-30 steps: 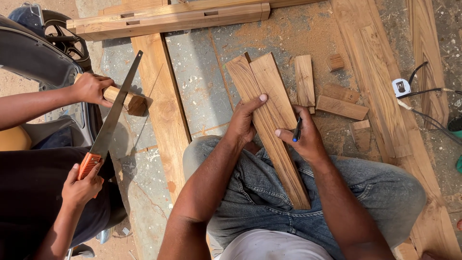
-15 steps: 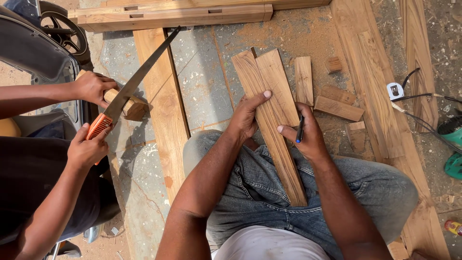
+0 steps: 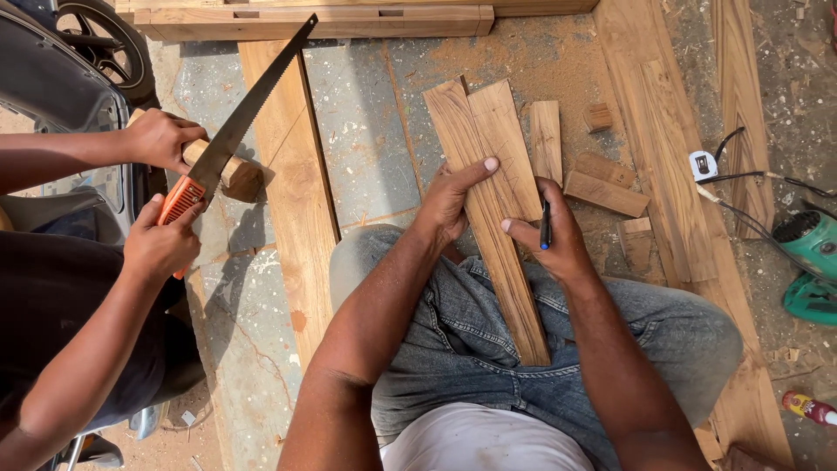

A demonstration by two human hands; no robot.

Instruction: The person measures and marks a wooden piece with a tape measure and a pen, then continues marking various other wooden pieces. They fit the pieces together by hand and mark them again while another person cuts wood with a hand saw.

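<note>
Two long wooden boards (image 3: 493,183) lie side by side across my lap and the concrete floor. My left hand (image 3: 453,199) presses flat on them, its index finger stretched along the top. My right hand (image 3: 549,237) rests on the boards' right edge and holds a dark pen (image 3: 545,228) between its fingers. At the left a co-worker's hands grip a handsaw (image 3: 235,126) by its orange handle and a short piece of wood (image 3: 231,173).
Short offcuts (image 3: 606,187) lie right of the boards. Long planks (image 3: 292,187) and a beam (image 3: 323,19) run across the floor. A tape measure (image 3: 702,166), cables and a green power tool (image 3: 811,266) sit at the right. A motorbike wheel (image 3: 105,44) stands top left.
The co-worker's saw has swung from lying low along the plank to pointing up and to the right. My hands have stayed on the boards; the view shifted slightly.
</note>
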